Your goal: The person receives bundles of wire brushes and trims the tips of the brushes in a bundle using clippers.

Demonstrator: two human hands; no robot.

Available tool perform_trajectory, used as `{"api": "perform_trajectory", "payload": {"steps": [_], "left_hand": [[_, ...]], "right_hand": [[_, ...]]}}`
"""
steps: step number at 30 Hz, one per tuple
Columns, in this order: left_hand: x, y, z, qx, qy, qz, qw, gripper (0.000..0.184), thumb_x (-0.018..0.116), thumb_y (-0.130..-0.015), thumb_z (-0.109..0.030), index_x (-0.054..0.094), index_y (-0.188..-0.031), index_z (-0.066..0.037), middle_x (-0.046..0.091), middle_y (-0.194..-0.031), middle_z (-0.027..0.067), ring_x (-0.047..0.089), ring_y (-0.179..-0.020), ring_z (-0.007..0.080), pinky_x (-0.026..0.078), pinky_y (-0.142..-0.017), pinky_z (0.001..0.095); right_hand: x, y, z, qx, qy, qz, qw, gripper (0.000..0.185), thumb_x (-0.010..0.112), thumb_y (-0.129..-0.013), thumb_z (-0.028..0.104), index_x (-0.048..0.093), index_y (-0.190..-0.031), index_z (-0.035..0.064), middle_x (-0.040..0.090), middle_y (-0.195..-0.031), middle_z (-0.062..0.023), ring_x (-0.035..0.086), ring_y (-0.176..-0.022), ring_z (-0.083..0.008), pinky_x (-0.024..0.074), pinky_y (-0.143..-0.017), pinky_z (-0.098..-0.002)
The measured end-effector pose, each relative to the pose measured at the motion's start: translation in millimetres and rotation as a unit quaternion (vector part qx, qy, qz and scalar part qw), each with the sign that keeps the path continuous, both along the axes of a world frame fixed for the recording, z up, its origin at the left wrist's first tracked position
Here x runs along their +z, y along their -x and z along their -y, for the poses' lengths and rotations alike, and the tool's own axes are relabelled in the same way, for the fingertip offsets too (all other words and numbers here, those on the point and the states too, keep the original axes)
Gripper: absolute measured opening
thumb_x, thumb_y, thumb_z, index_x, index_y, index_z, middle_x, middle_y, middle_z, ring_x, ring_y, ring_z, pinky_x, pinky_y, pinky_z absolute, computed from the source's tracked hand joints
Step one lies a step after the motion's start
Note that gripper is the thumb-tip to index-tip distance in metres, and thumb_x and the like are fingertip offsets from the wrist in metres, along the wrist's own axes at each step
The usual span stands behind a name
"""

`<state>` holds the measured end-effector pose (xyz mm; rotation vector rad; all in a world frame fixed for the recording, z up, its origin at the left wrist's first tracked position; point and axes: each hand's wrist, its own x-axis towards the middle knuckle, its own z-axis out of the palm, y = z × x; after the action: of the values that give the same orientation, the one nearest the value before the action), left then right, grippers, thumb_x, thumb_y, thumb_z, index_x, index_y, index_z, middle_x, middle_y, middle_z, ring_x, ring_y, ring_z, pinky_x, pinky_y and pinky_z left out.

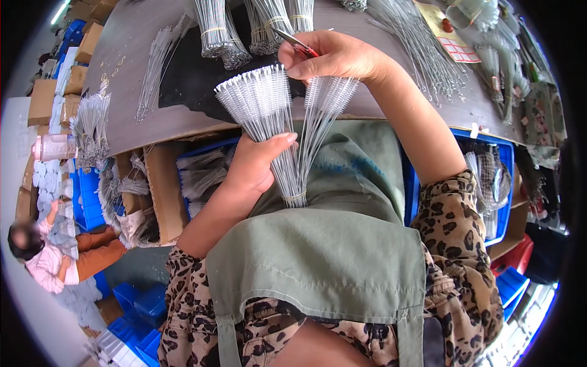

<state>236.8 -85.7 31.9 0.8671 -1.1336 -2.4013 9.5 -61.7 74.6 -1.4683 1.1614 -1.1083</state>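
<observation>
In my left hand (260, 160) is a bundle of thin wire brushes (257, 98), fingers closed round the wire stems. The white bristle ends fan upward, and a rubber band (295, 198) ties the stems near the lower end. A second cluster of brushes (330, 98) spreads apart to the right, its stems running into the same banded end. My right hand (339, 56) is closed on small red-handled scissors (299, 46), their dark blades pointing up and left. Its fingertips are close to the bristle tops; whether they touch a brush is hard to see.
Banded brush bundles (214, 30) stand on a black cloth (189, 82) on the table (131, 46). Loose brushes (422, 55) lie to the right. Below the table edge are a cardboard box (168, 196) and a blue bin (504, 183). Another person (55, 260) is at far left.
</observation>
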Motion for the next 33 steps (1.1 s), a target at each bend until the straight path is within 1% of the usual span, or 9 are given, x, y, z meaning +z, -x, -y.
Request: {"api": "perform_trajectory", "payload": {"steps": [4,7,10,16,18,22,25,28,33], "left_hand": [[0.9,-1.8,0.5,-0.001,-0.005,-0.001,1.0,0.026,0.063,-0.073,0.001,0.055,-0.098,-0.001,0.059,-0.086,0.0045,0.058,-0.075,0.0126,0.049,-0.069,0.027],[3.1,-1.2,-0.3,0.007,-0.011,-0.009,1.0,0.028,0.062,-0.074,0.001,0.054,-0.101,-0.001,0.059,-0.088,0.0054,0.058,-0.076,0.0131,0.049,-0.07,0.0276],[5.0,-0.8,-0.9,0.002,-0.01,-0.016,1.0,0.029,0.061,-0.075,0.0,0.054,-0.103,0.0,0.06,-0.09,0.0064,0.059,-0.078,0.0136,0.049,-0.07,0.0279],[2.5,-2.7,0.0,0.0,-0.004,-0.018,1.0,0.025,0.061,-0.077,-0.002,0.055,-0.102,0.001,0.061,-0.089,0.008,0.06,-0.077,0.0159,0.05,-0.069,0.0297],[-0.8,-5.5,1.4,-0.003,-0.002,-0.009,1.0,0.025,0.061,-0.078,-0.006,0.056,-0.102,0.0,0.061,-0.088,0.0085,0.06,-0.079,0.0176,0.051,-0.07,0.0317],[4.2,-3.7,-1.1,0.012,-0.017,-0.007,1.0,0.021,0.061,-0.077,-0.001,0.056,-0.097,0.002,0.061,-0.085,0.0072,0.059,-0.074,0.0152,0.05,-0.067,0.0286],[4.3,-2.0,-1.5,0.018,-0.009,-0.001,1.0,0.021,0.063,-0.076,0.0,0.056,-0.096,0.001,0.06,-0.083,0.0056,0.058,-0.072,0.014,0.049,-0.065,0.0276],[0.8,-1.4,-0.3,0.013,-0.001,0.002,1.0,0.022,0.064,-0.075,0.0,0.056,-0.095,-0.001,0.059,-0.082,0.0046,0.057,-0.07,0.0128,0.048,-0.064,0.0266],[0.4,1.2,-0.4,-0.001,0.012,-0.011,1.0,0.021,0.063,-0.076,-0.003,0.055,-0.095,-0.002,0.058,-0.079,0.0047,0.058,-0.07,0.0139,0.049,-0.064,0.0281]], "right_hand": [[0.8,-1.6,1.8,-0.019,-0.006,-0.008,1.0,0.025,0.071,-0.077,0.023,0.054,-0.083,0.0057,0.049,-0.071,0.0051,0.044,-0.065,-0.0051,0.0365,-0.057,-0.0203],[0.7,2.3,3.4,0.022,-0.04,-0.025,0.999,0.025,0.071,-0.076,0.023,0.054,-0.084,0.0065,0.049,-0.072,0.0057,0.045,-0.067,-0.0047,0.0362,-0.059,-0.0201],[0.4,-4.3,1.8,-0.037,0.018,-0.026,0.999,0.022,0.071,-0.077,0.021,0.054,-0.083,0.0071,0.05,-0.072,0.0058,0.045,-0.069,-0.0048,0.0367,-0.062,-0.0194],[-5.7,2.2,7.3,0.03,-0.009,0.004,0.999,0.018,0.068,-0.078,0.015,0.054,-0.085,0.0059,0.051,-0.075,0.0045,0.047,-0.072,-0.0053,0.0393,-0.068,-0.0196],[-5.3,0.8,5.5,0.024,-0.003,0.033,0.999,0.018,0.068,-0.078,0.013,0.054,-0.085,0.0054,0.051,-0.074,0.0045,0.047,-0.072,-0.0052,0.0398,-0.068,-0.0199],[1.7,-5.7,2.0,0.0,0.036,0.038,0.999,0.019,0.068,-0.077,0.013,0.053,-0.085,0.0051,0.05,-0.073,0.0047,0.047,-0.07,-0.0047,0.0398,-0.065,-0.0195],[0.8,1.6,6.5,0.076,0.01,0.027,0.997,0.021,0.07,-0.077,0.016,0.053,-0.085,0.0051,0.049,-0.07,0.0048,0.047,-0.068,-0.0041,0.039,-0.061,-0.0193],[8.9,-7.1,0.3,0.009,-0.006,0.046,0.999,0.023,0.07,-0.077,0.019,0.054,-0.084,0.0055,0.047,-0.068,0.0057,0.046,-0.066,-0.0035,0.0375,-0.059,-0.0187],[0.5,-0.1,5.1,0.047,0.004,0.027,0.999,0.023,0.069,-0.078,0.019,0.054,-0.088,0.0051,0.048,-0.07,0.0056,0.048,-0.064,-0.0037,0.0382,-0.058,-0.018]]}}
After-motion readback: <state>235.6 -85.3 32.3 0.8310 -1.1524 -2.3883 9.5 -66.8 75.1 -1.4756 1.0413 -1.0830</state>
